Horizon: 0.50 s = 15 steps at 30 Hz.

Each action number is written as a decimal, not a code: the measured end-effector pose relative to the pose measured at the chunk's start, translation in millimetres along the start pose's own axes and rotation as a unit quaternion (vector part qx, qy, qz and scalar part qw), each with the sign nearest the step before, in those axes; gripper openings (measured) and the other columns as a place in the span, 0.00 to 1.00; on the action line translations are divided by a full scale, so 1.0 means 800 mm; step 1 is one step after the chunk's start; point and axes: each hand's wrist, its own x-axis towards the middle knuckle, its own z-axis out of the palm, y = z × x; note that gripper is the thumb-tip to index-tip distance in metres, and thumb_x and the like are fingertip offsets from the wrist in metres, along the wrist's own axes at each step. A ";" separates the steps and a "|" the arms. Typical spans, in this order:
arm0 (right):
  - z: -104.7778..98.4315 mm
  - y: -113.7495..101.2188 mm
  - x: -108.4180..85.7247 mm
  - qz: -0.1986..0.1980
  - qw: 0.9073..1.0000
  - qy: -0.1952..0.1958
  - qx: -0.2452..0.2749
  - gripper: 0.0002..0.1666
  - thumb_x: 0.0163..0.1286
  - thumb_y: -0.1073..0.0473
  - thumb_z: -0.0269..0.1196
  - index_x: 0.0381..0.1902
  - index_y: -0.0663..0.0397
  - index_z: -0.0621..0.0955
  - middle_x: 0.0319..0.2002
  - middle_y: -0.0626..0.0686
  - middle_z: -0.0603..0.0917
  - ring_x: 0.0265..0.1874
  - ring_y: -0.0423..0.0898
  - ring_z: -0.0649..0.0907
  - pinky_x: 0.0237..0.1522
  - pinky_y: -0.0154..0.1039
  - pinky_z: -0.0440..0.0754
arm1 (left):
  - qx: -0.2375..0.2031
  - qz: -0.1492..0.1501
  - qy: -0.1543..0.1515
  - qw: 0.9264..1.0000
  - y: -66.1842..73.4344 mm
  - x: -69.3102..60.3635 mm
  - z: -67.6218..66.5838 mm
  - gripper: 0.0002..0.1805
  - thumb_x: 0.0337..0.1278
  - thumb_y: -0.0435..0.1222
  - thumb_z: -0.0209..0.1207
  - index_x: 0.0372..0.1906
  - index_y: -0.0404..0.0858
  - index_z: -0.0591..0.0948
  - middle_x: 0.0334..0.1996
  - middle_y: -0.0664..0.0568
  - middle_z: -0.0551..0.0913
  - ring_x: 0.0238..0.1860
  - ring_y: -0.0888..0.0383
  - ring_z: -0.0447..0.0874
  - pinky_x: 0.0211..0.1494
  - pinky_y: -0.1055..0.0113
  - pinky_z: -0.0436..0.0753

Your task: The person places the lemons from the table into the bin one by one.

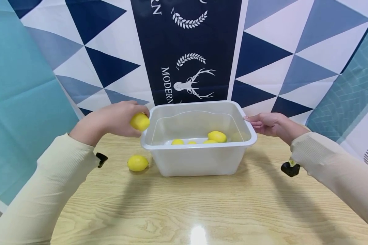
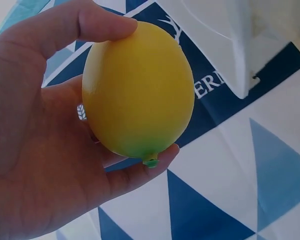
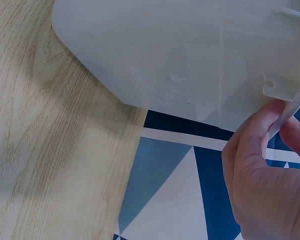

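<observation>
My left hand point(image 1: 118, 119) holds a yellow lemon point(image 1: 139, 121) beside the left rim of a white plastic bin point(image 1: 196, 161). In the left wrist view the lemon point(image 2: 140, 90) shows a green stem end, with the thumb on one side and fingers on the other. At the bin's right end, my right hand point(image 1: 271, 124) pinches the rim; the right wrist view shows its thumb and fingers point(image 3: 250, 135) on either side of that edge. Several lemons lie inside the bin, one of them point(image 1: 217, 136) fully above the front rim line, the others partly hidden.
Another lemon point(image 1: 137, 163) lies on the wood-grain table point(image 1: 171, 207), just left of the bin. Behind the table hangs a cloth point(image 1: 263, 51) with blue and white triangles and a dark printed band.
</observation>
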 end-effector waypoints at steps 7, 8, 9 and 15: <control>-0.001 -0.004 -0.004 0.010 1.000 0.004 -0.012 0.13 0.69 0.56 0.60 0.24 0.46 0.83 0.28 0.44 0.85 0.30 0.36 0.85 0.41 0.28 0.85 | -0.005 -0.003 -0.004 1.000 0.013 0.026 -0.018 0.25 0.46 0.37 0.65 0.54 0.46 0.77 0.46 0.47 0.78 0.43 0.50 0.75 0.43 0.61 0.80; 0.000 -0.004 -0.004 0.011 1.000 0.005 -0.012 0.13 0.69 0.56 0.60 0.24 0.46 0.83 0.27 0.44 0.85 0.30 0.36 0.85 0.41 0.28 0.85 | -0.004 -0.001 -0.005 1.000 0.015 0.030 -0.020 0.25 0.46 0.37 0.64 0.54 0.45 0.77 0.46 0.47 0.78 0.43 0.50 0.74 0.44 0.61 0.80; -0.001 -0.004 -0.004 0.011 1.000 0.005 -0.011 0.13 0.69 0.56 0.60 0.24 0.46 0.83 0.27 0.44 0.85 0.30 0.36 0.85 0.41 0.28 0.85 | -0.003 0.003 -0.006 1.000 0.017 0.033 -0.022 0.25 0.46 0.37 0.64 0.54 0.45 0.77 0.46 0.47 0.78 0.44 0.50 0.74 0.44 0.61 0.80; 0.000 -0.002 -0.002 0.011 1.000 0.005 -0.014 0.12 0.69 0.56 0.60 0.24 0.47 0.83 0.28 0.44 0.85 0.30 0.36 0.85 0.42 0.28 0.86 | -0.008 0.025 -0.010 1.000 0.025 0.051 -0.031 0.24 0.46 0.36 0.64 0.53 0.44 0.77 0.46 0.46 0.78 0.45 0.50 0.73 0.45 0.61 0.78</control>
